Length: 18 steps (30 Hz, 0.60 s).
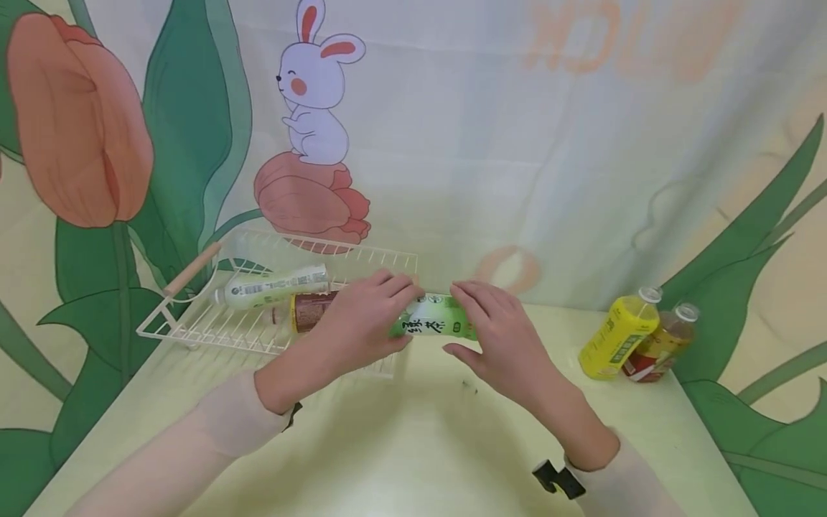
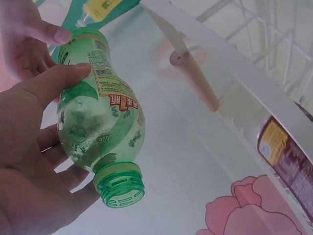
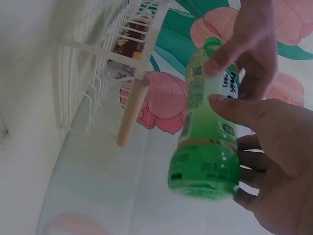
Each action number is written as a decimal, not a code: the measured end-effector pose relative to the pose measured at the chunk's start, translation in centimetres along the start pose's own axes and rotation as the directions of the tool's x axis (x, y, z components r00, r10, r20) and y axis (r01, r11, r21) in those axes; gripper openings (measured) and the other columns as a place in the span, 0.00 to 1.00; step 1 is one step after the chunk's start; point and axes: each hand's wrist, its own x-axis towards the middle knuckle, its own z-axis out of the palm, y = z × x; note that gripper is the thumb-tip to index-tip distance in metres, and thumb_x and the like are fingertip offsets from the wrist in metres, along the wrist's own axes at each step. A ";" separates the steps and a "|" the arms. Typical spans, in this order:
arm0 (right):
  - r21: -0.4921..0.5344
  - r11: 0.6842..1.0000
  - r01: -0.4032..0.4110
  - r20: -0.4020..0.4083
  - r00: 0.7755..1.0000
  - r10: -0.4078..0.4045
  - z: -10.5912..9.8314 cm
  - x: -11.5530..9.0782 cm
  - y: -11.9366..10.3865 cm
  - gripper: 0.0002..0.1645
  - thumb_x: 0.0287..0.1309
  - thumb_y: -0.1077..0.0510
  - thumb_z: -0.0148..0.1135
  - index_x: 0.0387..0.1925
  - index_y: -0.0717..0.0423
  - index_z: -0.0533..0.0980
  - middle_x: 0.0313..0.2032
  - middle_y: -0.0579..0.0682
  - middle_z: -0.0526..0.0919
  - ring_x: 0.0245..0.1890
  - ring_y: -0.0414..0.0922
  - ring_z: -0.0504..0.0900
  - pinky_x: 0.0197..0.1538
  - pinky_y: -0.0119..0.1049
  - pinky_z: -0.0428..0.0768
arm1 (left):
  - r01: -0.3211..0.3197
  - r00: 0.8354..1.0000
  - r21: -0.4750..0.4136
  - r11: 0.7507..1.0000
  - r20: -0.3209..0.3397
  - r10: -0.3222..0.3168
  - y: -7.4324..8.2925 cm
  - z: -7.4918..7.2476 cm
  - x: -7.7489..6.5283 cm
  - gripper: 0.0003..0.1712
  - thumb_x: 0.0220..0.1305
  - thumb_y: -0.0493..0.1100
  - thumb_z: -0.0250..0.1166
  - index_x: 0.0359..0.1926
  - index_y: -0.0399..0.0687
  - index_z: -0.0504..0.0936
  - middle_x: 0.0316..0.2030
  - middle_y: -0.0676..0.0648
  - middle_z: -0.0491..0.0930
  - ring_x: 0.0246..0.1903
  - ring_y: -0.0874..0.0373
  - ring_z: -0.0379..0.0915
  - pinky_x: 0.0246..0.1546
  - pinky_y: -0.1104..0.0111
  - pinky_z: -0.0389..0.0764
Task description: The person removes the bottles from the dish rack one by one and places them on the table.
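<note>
A green tea bottle (image 1: 446, 316) is held sideways between both hands above the table. My left hand (image 1: 365, 319) grips the neck half of it, thumb across the label in the left wrist view. Its green threaded mouth (image 2: 120, 188) is bare of a cap there. My right hand (image 1: 507, 345) holds the base half, with the thumb on the label and fingers behind, as the right wrist view shows. The green base (image 3: 204, 174) sticks out past those fingers. Beside the left hand stands a white wire basket (image 1: 213, 344) with a wooden handle (image 1: 192, 270).
Inside the basket lie a pale-labelled bottle (image 1: 278, 286) and a brown-labelled bottle (image 1: 311, 310). At the table's right side stand a yellow bottle (image 1: 614, 341) and a red-labelled bottle (image 1: 665, 341). A printed cloth (image 1: 452, 143) hangs behind the pale table (image 1: 413, 452).
</note>
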 end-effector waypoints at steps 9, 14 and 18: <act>-0.076 0.997 0.011 -0.004 1.000 -0.011 1.2 -0.3 -0.5 0.45 0.47 0.53 0.88 0.63 0.64 0.77 0.58 0.56 0.82 0.59 0.56 0.79 0.64 0.52 0.77 | -0.026 1.000 0.021 0.999 -0.001 0.026 1.1 0.4 0.3 0.33 0.54 0.52 0.83 0.59 0.48 0.83 0.51 0.51 0.80 0.44 0.55 0.74 0.39 0.68 0.81; -0.097 0.995 0.025 -0.036 0.999 -0.029 1.5 -0.3 -0.4 0.40 0.48 0.54 0.88 0.59 0.64 0.79 0.54 0.56 0.83 0.55 0.55 0.80 0.58 0.51 0.80 | -0.042 0.998 0.015 0.999 -0.040 0.043 1.4 0.4 0.4 0.32 0.52 0.50 0.83 0.57 0.48 0.83 0.50 0.50 0.80 0.42 0.55 0.73 0.35 0.68 0.80; -0.096 0.995 0.032 -0.021 0.999 -0.034 1.6 -0.4 -0.5 0.37 0.48 0.55 0.87 0.57 0.64 0.79 0.51 0.55 0.83 0.53 0.54 0.80 0.56 0.49 0.81 | -0.031 0.999 0.023 0.999 -0.031 0.032 1.6 0.6 0.2 0.32 0.52 0.49 0.84 0.57 0.49 0.84 0.54 0.48 0.82 0.44 0.53 0.75 0.34 0.67 0.81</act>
